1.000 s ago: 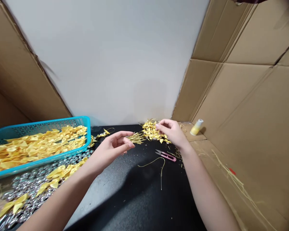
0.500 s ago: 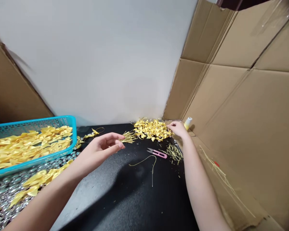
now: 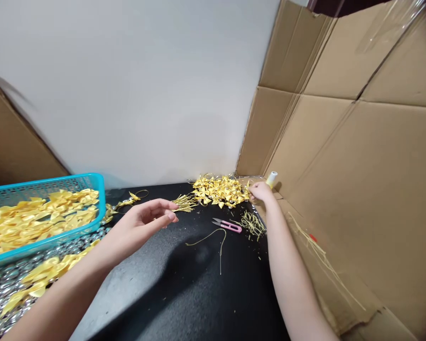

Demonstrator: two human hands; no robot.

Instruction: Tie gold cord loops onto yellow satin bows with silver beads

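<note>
My left hand (image 3: 149, 219) hovers above the black table, thumb and fingers apart, with nothing visible between them. Just beyond its fingertips lies a bundle of short gold cords (image 3: 185, 203). My right hand (image 3: 261, 191) reaches to the right edge of a heap of yellow ribbon bows (image 3: 218, 190) with silvery beads and cord loops. Its fingers are pinched together on what looks like a yellow bow, mostly hidden by the fingers. Between the hands lie pink thread snips (image 3: 228, 225) and a bent gold cord (image 3: 218, 232).
A blue basket (image 3: 101, 199) of yellow bows stands at left, with silvery beads (image 3: 7, 284) and loose bows before it. A tangle of cord scraps (image 3: 252, 225) lies right of the snips. A white-topped bottle (image 3: 271, 178) stands behind my right hand. Cardboard (image 3: 376, 166) walls the right side.
The view has shifted slightly, so everything sits a little farther left. My right hand stays at the heap's right edge, pinched. My left hand keeps its open pose.
</note>
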